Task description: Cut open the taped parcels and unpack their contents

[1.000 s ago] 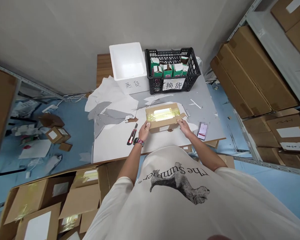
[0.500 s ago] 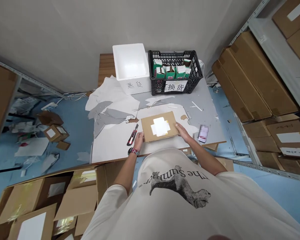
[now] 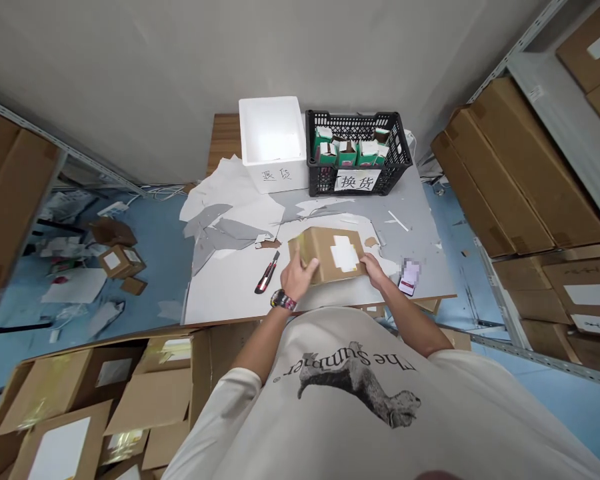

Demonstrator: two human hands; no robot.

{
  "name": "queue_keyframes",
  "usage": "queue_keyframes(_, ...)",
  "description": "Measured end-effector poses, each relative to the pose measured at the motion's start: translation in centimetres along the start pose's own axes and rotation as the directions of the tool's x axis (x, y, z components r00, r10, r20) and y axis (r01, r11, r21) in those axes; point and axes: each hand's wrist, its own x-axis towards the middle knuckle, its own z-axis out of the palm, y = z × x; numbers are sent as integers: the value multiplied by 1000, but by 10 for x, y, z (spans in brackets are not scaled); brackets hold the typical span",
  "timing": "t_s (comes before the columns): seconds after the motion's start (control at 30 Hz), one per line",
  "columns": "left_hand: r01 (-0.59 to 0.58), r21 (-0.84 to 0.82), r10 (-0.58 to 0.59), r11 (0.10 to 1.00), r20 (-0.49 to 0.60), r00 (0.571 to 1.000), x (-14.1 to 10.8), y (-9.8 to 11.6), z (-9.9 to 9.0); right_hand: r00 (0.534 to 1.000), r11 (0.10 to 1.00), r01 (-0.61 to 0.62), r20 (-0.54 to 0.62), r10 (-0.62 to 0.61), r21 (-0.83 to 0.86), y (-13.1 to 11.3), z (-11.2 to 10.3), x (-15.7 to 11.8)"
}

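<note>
With twelve o'clock pointing away from the body, the cardboard box [image 3: 327, 247] is at the middle of the near half of the table [image 3: 215, 299], between the two hands, its white label [image 3: 345, 253] facing up and a strip of yellowish tape [image 3: 307, 245] showing towards its nine o'clock end. The left hand [image 3: 297, 277] grasps that end, thumb laid over the near edge; the right hand [image 3: 374, 268] pinches the end at three o'clock, low on the near side. The box looks slightly tilted, and whether it touches the table cannot be told. For good handling, the two hands would best share the weight evenly and turn together, so that neither end dips; light, flat pressure should do, since a hard squeeze could dent the cardboard. Moving the right fingers a little further under the edge would probably make that side surer. The cutter [image 3: 267, 272] lies just beside the left hand at nine o'clock, so wrist and box should swing clear of it; whether its blade is out cannot be made out. The phone [image 3: 409, 279] at four o'clock deserves the same care, while the foam box [image 3: 282, 179] at eleven and the black crate [image 3: 321, 179] at twelve to one leave the hands elbow room.
</note>
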Motion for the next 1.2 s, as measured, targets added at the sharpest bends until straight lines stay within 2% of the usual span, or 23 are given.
queue_keyframes(0.03,107,-51,-106,993,22,994,6,-11,-5,998,998,56,11,-56,-6,-6,5,0)
queue_keyframes(0.1,310,-232,-293,922,105,950,14,-35,-14,976,977,210,67,-207,-31,-19,14,-4)
queue_keyframes(0.13,387,-319,-360,865,142,922,16,-46,-18,950,953,301,106,-295,-46,-27,18,-9)
queue_keyframes(0.2,462,-458,-432,760,177,884,16,-61,-24,876,882,465,183,-446,-73,-41,23,-23)
queue_keyframes(0.27,463,-538,-451,704,165,877,12,-69,-27,810,813,571,241,-535,-114,-54,26,-40)
queue_keyframes(0.3,454,-563,-449,691,157,880,10,-70,-27,793,791,596,260,-551,-137,-59,27,-48)
queue_keyframes(0.4,403,-597,-419,693,120,900,4,-70,-28,774,768,621,276,-570,-155,-66,28,-66)
queue_keyframes(0.5,305,-594,-371,744,11,928,0,-74,-27,749,753,650,249,-614,-98,-58,26,-71)
queue_keyframes(0.57,254,-575,-362,777,-78,929,-1,-80,-24,765,767,634,222,-604,-99,-46,24,-68)
queue_keyframes(0.67,240,-521,-353,819,-128,927,0,-89,-14,840,831,540,154,-521,-132,-21,21,-60)
queue_keyframes(0.77,222,-457,-292,861,-89,952,1,-92,4,894,879,446,31,-448,-170,-1,14,-50)
queue_keyframes(0.9,191,-457,-207,869,15,978,8,-91,19,897,883,390,-111,-429,-262,5,-1,-38)
queue_keyframes(0.97,222,-431,-222,874,51,974,18,-92,15,905,889,355,-134,-405,-291,1,-8,-33)
queue_keyframes(1.0,242,-379,-251,893,25,968,24,-94,9,913,894,335,-132,-386,-299,-1,-11,-31)
queue_keyframes(1.07,290,-178,-313,940,-121,942,36,-103,-7,931,903,301,-112,-348,-306,-6,-15,-28)
queue_keyframes(1.13,358,71,-330,931,-260,908,43,-114,-26,939,907,288,-94,-330,-309,-9,-17,-25)
queue_keyframes(1.2,434,173,-377,884,-284,881,46,-126,-42,940,904,290,-85,-331,-314,-9,-18,-23)
